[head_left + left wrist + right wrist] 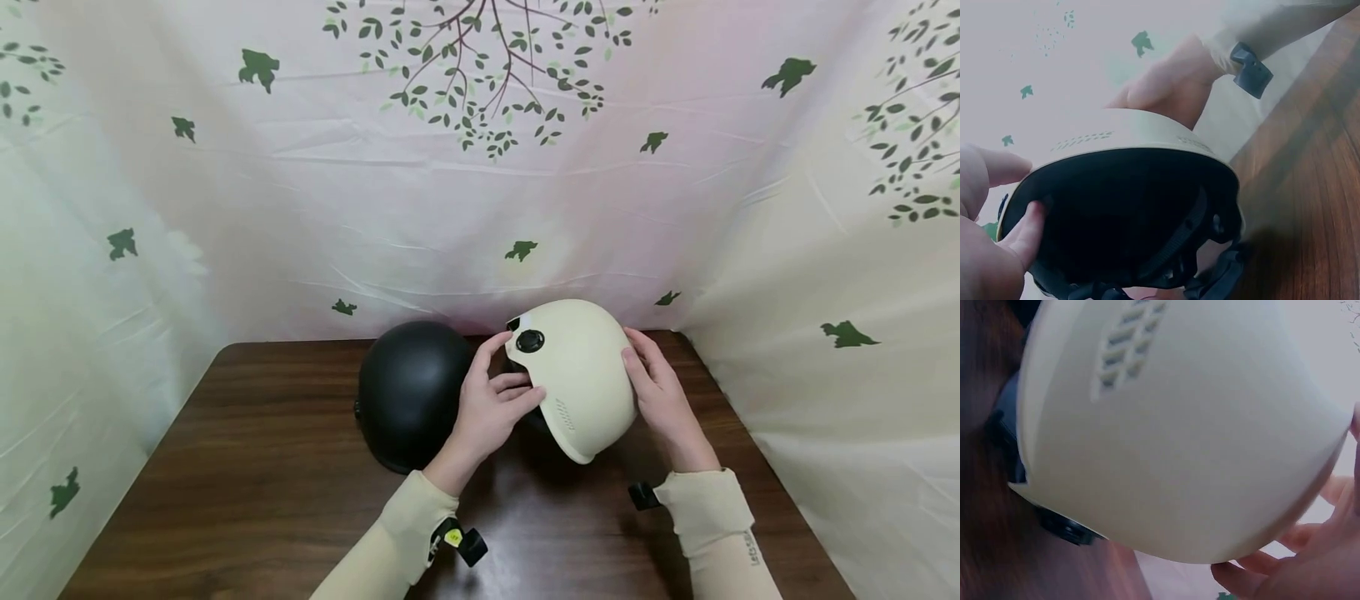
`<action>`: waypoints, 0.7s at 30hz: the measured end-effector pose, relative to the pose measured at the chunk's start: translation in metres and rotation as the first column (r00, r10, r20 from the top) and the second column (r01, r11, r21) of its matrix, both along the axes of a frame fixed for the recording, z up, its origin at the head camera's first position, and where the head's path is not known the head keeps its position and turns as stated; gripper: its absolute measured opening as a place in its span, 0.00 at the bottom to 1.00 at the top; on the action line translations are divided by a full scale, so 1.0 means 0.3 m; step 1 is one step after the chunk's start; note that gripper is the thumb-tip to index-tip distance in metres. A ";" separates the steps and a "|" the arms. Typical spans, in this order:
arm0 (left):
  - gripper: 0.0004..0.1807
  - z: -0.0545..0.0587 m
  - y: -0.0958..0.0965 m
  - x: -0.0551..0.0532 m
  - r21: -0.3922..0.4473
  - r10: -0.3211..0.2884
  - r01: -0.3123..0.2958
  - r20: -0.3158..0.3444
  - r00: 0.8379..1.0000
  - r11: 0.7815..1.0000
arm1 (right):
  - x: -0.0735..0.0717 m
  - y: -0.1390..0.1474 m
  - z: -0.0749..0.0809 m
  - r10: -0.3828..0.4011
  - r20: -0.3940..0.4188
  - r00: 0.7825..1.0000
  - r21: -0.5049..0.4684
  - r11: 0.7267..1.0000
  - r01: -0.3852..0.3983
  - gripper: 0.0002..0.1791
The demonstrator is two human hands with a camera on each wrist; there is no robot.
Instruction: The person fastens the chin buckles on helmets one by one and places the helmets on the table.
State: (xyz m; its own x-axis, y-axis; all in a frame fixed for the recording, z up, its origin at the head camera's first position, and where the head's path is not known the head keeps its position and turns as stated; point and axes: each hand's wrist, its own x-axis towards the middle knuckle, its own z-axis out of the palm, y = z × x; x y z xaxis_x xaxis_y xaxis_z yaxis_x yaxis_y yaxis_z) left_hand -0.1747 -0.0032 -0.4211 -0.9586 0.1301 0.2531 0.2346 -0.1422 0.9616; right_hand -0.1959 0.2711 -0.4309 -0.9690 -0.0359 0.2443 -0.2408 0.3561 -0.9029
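Observation:
A cream helmet (585, 367) is held tilted over the right part of the table, its opening turned left. My left hand (487, 408) grips its rim, with the thumb on the outer shell and a finger inside, as the left wrist view shows. On the opposite side, my right hand (663, 396) holds the rounded crown with its fingers spread along the curve. The helmet's dark lining (1122, 212) and black strap (1219, 275) show in the left wrist view. Beside my left hand rests a black helmet (412, 392), dome upward.
Under both helmets is a dark brown wooden table (225, 467). White cloth (420, 208) printed with green leaves and birds hangs behind it and along both sides. A small black wrist camera (471, 546) sticks out from the left cuff.

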 end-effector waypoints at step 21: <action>0.48 0.018 0.019 -0.004 -0.018 -0.030 0.029 -0.052 0.998 0.999 | 0.039 -0.026 0.062 -0.024 -0.240 0.970 0.255 0.963 0.087 0.30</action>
State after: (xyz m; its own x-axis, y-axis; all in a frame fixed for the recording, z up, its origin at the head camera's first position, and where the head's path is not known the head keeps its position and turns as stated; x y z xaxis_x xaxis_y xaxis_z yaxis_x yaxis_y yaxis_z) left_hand -0.1758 0.0023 -0.4158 -0.9400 0.1627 0.2998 0.2801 -0.1331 0.9507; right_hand -0.1841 0.2634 -0.4122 -0.8885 -0.0771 0.4524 -0.4062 0.5909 -0.6970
